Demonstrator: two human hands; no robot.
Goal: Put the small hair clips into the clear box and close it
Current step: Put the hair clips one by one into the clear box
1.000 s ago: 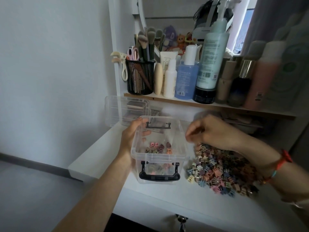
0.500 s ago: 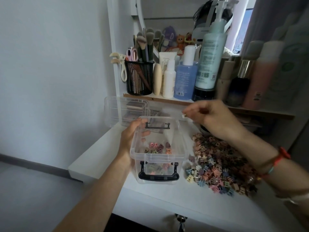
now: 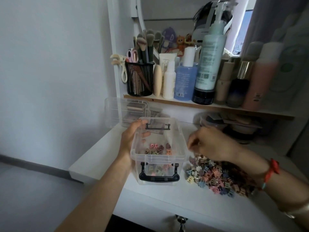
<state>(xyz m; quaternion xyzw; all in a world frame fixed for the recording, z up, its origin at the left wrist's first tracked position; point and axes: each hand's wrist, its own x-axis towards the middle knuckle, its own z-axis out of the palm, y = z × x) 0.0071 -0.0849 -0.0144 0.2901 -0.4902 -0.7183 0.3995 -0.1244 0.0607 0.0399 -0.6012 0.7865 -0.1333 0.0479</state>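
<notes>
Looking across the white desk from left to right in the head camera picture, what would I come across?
left hand gripping the box's wall → clear box → pile of hair clips

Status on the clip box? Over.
Left grip holds box rim. Right grip over pile, fingers curled, hold unclear. Box open, few clips in, most outside. Nothing between pile and box.
</notes>
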